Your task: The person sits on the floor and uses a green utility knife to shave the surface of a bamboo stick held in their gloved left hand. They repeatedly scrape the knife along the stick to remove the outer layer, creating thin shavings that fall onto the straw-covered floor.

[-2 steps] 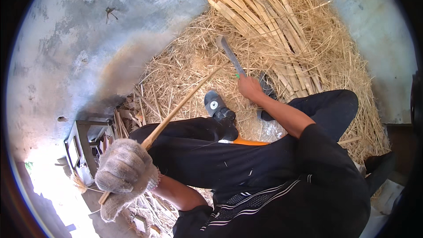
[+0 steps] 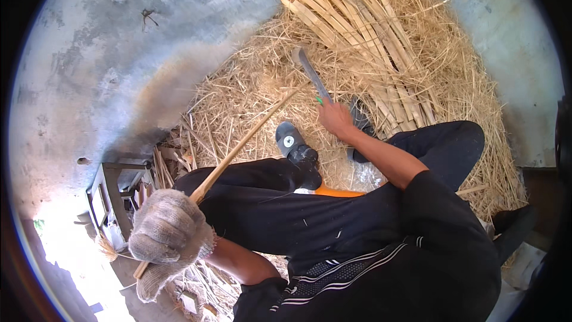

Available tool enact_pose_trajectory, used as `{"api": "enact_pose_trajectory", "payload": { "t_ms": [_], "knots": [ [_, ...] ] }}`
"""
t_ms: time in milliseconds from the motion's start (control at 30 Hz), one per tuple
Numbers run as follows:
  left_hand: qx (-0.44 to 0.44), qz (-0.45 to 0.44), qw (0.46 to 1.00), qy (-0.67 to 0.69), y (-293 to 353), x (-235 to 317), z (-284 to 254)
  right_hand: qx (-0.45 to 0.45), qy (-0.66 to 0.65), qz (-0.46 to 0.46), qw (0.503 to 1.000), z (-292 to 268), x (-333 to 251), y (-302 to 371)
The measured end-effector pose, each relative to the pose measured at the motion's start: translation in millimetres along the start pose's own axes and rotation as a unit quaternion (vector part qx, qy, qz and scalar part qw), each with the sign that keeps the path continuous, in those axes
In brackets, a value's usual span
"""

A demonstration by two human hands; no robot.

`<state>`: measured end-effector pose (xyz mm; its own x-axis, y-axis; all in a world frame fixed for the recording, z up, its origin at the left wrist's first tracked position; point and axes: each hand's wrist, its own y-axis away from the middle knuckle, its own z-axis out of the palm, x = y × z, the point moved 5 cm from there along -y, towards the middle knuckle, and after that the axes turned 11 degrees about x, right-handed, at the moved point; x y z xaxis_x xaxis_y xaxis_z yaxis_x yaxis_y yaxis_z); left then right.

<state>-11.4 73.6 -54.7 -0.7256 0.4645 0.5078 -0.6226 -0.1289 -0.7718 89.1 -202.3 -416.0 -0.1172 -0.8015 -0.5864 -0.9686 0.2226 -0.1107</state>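
Observation:
A grey knit glove covers my left hand [image 2: 168, 229], which is closed round the near end of a long thin wooden strip [image 2: 241, 144]. The strip slants up and to the right, out past my left knee, and its far tip comes close to the knife. My bare right hand [image 2: 336, 118] is wrapped round the handle of a long-bladed knife [image 2: 312, 74]. Its dull grey blade points away from me over the shavings, and a bit of green shows at the grip. Most of the handle is hidden by my fingers.
Beyond my right hand lies a bundle of split wooden strips [image 2: 381, 42] on a thick heap of shavings [image 2: 256, 62]. Concrete walls [image 2: 149, 30] rise at left and right. A small dark frame stand [image 2: 116, 194] is at the left, and an orange seat [image 2: 333, 191] shows beneath me.
My right hand has shifted very slightly to the left with the knife. The left hand and the wooden strip look almost unmoved.

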Motion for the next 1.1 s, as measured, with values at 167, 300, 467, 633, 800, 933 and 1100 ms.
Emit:
{"api": "enact_pose_trajectory", "payload": {
  "t_ms": [167,300,467,633,800,933,1100],
  "knots": [
    [0.016,-0.004,1.0,-0.004,3,2,-1,-0.007,-0.099,-0.11,0.989,-31,-61,6],
    [0.001,-0.014,1.0,-0.005,1,0,7,-0.025,-0.024,-0.107,0.994,-15,-55,-4],
    [-0.002,-0.029,1.0,0.011,3,-4,9,-0.065,0.062,-0.069,0.994,36,3,-4],
    [0.035,-0.014,0.999,0.006,3,3,-1,-0.06,-0.003,-0.044,0.997,2,-23,-12],
    [0.033,-0.015,0.999,0.012,4,-1,0,-0.08,0.034,0.073,0.994,21,2,-5],
    [0.076,-0.017,0.997,-0.002,3,-2,-4,-0.058,-0.087,0.023,0.994,-3,-34,-3],
    [0.147,0.014,0.986,-0.08,1,-4,-1,-0.057,-0.048,-0.059,0.995,-1,-58,0]
  ]
}}
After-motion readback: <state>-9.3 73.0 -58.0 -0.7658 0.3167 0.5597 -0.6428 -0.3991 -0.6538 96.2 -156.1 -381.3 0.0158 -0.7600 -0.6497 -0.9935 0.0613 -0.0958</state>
